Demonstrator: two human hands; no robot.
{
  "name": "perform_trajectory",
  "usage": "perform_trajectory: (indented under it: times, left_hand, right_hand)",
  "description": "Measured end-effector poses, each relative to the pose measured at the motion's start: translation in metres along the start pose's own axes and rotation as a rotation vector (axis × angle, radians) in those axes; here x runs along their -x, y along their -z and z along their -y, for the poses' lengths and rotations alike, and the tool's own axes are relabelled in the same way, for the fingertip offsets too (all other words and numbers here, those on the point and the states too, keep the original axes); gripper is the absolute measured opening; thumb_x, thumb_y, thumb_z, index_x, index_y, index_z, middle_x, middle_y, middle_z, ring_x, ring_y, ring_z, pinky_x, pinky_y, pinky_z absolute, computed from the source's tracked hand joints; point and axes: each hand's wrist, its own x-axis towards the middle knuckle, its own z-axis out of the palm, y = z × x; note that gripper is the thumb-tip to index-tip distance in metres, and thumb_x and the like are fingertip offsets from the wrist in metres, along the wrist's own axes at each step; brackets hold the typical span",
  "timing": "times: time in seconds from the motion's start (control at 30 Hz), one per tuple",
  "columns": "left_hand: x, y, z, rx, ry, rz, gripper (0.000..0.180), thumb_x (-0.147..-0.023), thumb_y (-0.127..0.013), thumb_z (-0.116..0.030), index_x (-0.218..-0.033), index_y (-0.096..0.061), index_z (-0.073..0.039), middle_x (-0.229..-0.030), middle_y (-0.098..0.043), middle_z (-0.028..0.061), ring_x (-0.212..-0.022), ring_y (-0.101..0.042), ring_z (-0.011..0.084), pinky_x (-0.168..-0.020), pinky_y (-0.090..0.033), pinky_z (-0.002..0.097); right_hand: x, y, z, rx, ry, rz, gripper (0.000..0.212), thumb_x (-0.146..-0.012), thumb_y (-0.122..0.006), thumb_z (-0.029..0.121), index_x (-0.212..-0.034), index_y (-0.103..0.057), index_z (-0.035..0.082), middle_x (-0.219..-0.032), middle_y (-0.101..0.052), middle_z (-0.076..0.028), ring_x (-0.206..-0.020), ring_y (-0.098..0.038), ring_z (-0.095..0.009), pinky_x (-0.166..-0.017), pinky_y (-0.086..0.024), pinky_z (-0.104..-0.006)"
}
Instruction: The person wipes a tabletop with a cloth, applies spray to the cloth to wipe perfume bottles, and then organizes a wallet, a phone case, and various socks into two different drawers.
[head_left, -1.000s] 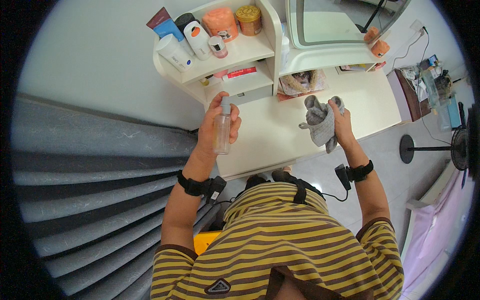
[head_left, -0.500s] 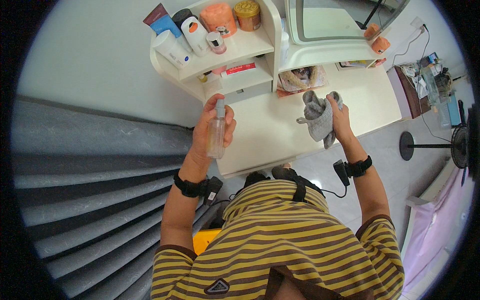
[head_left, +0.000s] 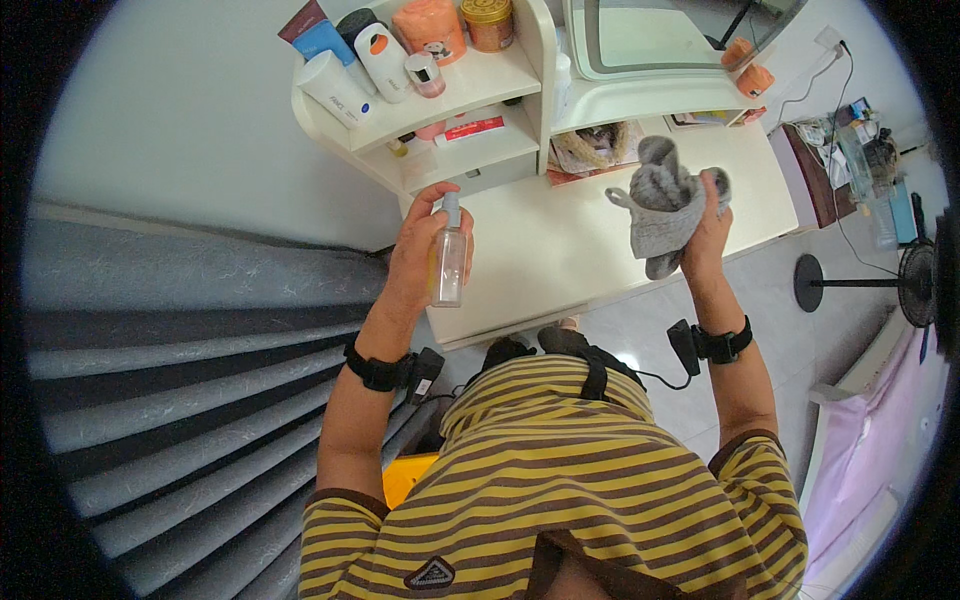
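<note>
My left hand (head_left: 412,250) is wrapped round a clear spray bottle (head_left: 450,268), which stands nearly upright over the left part of the white desk (head_left: 545,255). One finger of that hand reaches up beside the pump top. A grey cloth (head_left: 663,215), bunched up with a small loop on its left side, is gripped in my right hand (head_left: 706,238). That hand is over the right part of the desk, with the thumb on the cloth's near side. The two hands are well apart.
A white shelf unit (head_left: 490,85) with bottles, tubes and tubs rises at the back left. A mirror (head_left: 640,45) stands at the back. Grey curtains (head_left: 180,350) hang at the left. On the right are a black fan (head_left: 912,283) and a cluttered side table (head_left: 835,190).
My right hand has moved to the right and turned the grey cloth, so its bunched folds show more. The spray bottle in my left hand has shifted slightly right and up.
</note>
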Motion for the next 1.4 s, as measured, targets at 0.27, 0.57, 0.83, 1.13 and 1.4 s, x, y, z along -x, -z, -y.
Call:
perform_trajectory:
  times: [0.27, 0.57, 0.83, 1.13, 1.4]
  left_hand:
    - [-0.003, -0.010, 0.010, -0.074, 0.038, -0.105, 0.035, -0.086, -0.048, -0.023, -0.119, -0.040, -0.013, -0.074, -0.051, 0.0091, -0.044, -0.050, 0.0167, -0.031, -0.043, 0.0267]
    - [-0.003, -0.015, 0.006, -0.049, 0.019, 0.019, 0.035, -0.086, -0.041, -0.014, -0.121, -0.042, -0.013, -0.076, -0.053, 0.0084, -0.048, -0.051, 0.0142, -0.039, -0.047, 0.0263]
    - [0.017, -0.049, -0.010, 0.257, 0.021, 0.208, 0.030, -0.083, -0.046, -0.015, -0.113, -0.044, -0.011, -0.074, -0.050, 0.0129, -0.043, -0.051, 0.0173, -0.035, -0.045, 0.0260]
    - [0.030, -0.059, -0.019, 0.294, -0.044, 0.297, 0.043, -0.083, -0.048, -0.016, -0.125, -0.038, -0.014, -0.072, -0.048, 0.0120, -0.045, -0.051, 0.0176, -0.036, -0.045, 0.0250]
    - [0.037, -0.070, -0.033, 0.158, 0.036, 0.212, 0.050, -0.082, -0.061, -0.038, -0.127, -0.043, -0.024, -0.065, -0.043, 0.0089, -0.042, -0.044, 0.0156, -0.031, -0.037, 0.0232]
  right_hand:
    - [0.023, 0.001, 0.036, 0.299, 0.597, -0.093, 0.032, -0.090, -0.050, 0.029, -0.098, -0.055, -0.002, -0.096, -0.055, -0.011, -0.090, -0.054, -0.018, -0.083, -0.043, -0.0310]
    - [0.015, 0.015, 0.046, -0.160, 0.448, 0.015, 0.023, -0.088, -0.054, 0.021, -0.098, -0.056, 0.000, -0.093, -0.057, -0.008, -0.084, -0.054, -0.017, -0.078, -0.043, -0.0299]
    - [-0.008, 0.040, 0.023, 0.187, 0.482, 0.121, 0.039, -0.084, -0.059, 0.010, -0.120, -0.044, 0.006, -0.107, -0.056, -0.009, -0.094, -0.054, -0.020, -0.084, -0.042, -0.0331]
    - [-0.018, 0.031, 0.004, 0.415, 0.577, 0.096, 0.046, -0.080, -0.064, 0.009, -0.121, -0.045, 0.005, -0.109, -0.054, -0.014, -0.099, -0.054, -0.023, -0.087, -0.045, -0.0347]
    - [-0.019, 0.017, 0.009, 0.395, 0.512, 0.065, 0.043, -0.082, -0.061, 0.015, -0.119, -0.046, 0.000, -0.102, -0.057, -0.013, -0.094, -0.057, -0.023, -0.084, -0.046, -0.0342]
